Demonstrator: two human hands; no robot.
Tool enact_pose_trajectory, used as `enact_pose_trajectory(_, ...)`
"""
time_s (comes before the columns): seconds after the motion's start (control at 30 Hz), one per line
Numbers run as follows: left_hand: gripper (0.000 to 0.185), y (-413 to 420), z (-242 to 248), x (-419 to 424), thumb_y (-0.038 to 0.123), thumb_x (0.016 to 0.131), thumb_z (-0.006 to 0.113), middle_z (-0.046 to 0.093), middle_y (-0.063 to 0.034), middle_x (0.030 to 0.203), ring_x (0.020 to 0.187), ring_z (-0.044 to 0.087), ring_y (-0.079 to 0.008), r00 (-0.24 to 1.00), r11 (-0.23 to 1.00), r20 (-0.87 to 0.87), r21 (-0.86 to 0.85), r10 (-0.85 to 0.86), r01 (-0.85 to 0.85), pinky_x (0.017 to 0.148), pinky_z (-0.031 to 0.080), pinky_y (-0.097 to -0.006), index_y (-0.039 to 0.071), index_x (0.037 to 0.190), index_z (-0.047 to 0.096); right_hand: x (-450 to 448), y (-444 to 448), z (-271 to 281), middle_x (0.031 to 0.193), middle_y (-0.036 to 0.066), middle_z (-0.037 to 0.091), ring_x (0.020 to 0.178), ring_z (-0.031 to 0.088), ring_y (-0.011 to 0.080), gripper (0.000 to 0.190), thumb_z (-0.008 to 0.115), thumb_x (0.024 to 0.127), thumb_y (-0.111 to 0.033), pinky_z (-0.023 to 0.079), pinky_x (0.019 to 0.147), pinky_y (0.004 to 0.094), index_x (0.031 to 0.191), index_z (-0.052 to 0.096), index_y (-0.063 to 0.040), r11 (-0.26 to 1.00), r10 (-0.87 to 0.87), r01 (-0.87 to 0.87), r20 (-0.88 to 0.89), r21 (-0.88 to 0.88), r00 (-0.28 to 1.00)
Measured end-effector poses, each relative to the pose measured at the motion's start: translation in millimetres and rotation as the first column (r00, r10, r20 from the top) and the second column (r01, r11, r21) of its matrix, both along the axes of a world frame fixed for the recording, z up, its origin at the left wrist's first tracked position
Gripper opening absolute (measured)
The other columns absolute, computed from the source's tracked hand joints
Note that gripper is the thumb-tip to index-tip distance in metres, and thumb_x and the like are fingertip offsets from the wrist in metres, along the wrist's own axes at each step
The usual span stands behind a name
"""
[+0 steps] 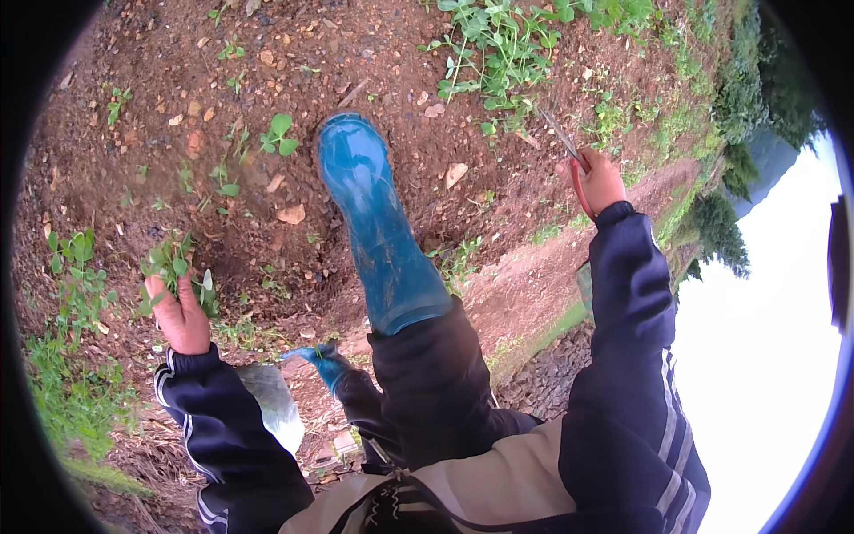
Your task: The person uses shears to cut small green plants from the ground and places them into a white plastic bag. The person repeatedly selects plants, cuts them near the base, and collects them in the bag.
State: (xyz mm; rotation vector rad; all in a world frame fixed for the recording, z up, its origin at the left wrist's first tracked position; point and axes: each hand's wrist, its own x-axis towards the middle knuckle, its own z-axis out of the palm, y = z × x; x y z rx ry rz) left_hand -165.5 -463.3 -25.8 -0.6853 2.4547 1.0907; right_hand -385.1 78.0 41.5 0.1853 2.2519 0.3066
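Note:
My left hand (181,320) holds a small bunch of leafy green shoots (175,257), which look like pea shoots, low over the soil on the left. Fingers and leaves overlap there, so part of the bunch is hidden. On the right, my right hand (602,179) grips scissors (567,141) by their red handles. Their metal blades point up and left, towards a leafy clump of pea plants (497,50). Whether the blades are parted is hard to tell. Between my hands a blue rubber boot (363,193) stands on the brown, stony soil (267,200).
My other blue boot (327,366) is farther back. Beside my left sleeve lies a translucent plastic sheet or bag (272,404). More green plants (77,267) grow at the left edge, and small seedlings (279,135) dot the soil. Trees (717,227) stand at the far right.

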Motion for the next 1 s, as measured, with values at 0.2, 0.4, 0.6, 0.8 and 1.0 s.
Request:
enact_pose_trajectory(0.2,0.028,-1.2,9.3,-5.7,0.010,0.095,0.044,0.057,-0.0136,0.110,0.094,0.052,-0.0265,0.973,0.994,-0.206,0.006,0.105,-0.106,0.090,0.039,-0.0374,0.000,0.121,0.051,-3.5,-0.6,-5.7,0.087,0.013,0.066,0.082,0.065,0.0276,0.061,0.075,0.071,-0.046,0.050,0.074,0.0373,0.112,0.057,-0.005,0.977,-0.184,0.147,-0.273,-0.152,0.944)
enact_pose_trajectory(0.4,0.019,-4.0,15.2,-12.4,0.015,0.098,0.042,0.054,-0.0059,0.086,0.078,0.054,-0.0139,0.857,0.851,-0.180,0.327,0.482,-0.410,0.074,0.046,-0.0279,0.001,0.101,0.054,-49.9,-33.9,-34.6,0.098,0.014,0.064,0.089,0.064,0.0282,0.067,0.073,0.072,-0.048,0.050,0.079,0.0373,0.117,0.053,-0.004,0.976,-0.179,0.129,-0.312,-0.175,0.933)
enact_pose_trajectory(0.6,0.022,-13.6,27.1,-43.1,0.019,0.098,0.046,0.054,-0.0013,0.079,0.070,0.051,-0.0090,0.838,0.823,-0.105,0.289,0.535,-0.490,0.063,0.046,-0.0253,0.002,0.087,0.055,-110.1,-68.7,-77.8,0.105,0.019,0.062,0.099,0.060,0.0344,0.077,0.066,0.071,-0.060,0.046,0.086,0.0420,0.119,0.051,-0.001,0.990,-0.138,0.122,-0.337,-0.069,0.931)
enact_pose_trajectory(0.8,0.020,-24.3,44.1,-83.6,0.018,0.098,0.045,0.050,-0.0008,0.076,0.068,0.047,-0.0093,0.795,0.831,-0.261,0.280,0.548,-0.480,0.061,0.040,-0.0254,0.002,0.089,0.053,-167.0,-116.6,-102.6,0.127,0.017,0.049,0.124,0.042,0.0270,0.090,0.058,0.068,-0.072,0.032,0.101,0.0412,0.131,0.043,-0.009,0.944,-0.102,0.191,-0.313,0.268,0.944)
enact_pose_trajectory(1.0,0.016,-33.9,26.8,-83.1,0.015,0.097,0.046,0.054,-0.0021,0.079,0.068,0.051,-0.0096,0.741,0.844,-0.406,0.217,0.535,-0.490,0.060,0.043,-0.0241,0.002,0.095,0.054,-202.4,-125.2,-113.1,0.119,0.014,0.053,0.117,0.048,0.0308,0.080,0.065,0.066,-0.061,0.034,0.097,0.0442,0.124,0.047,-0.009,0.973,0.038,0.086,-0.513,0.215,0.857)
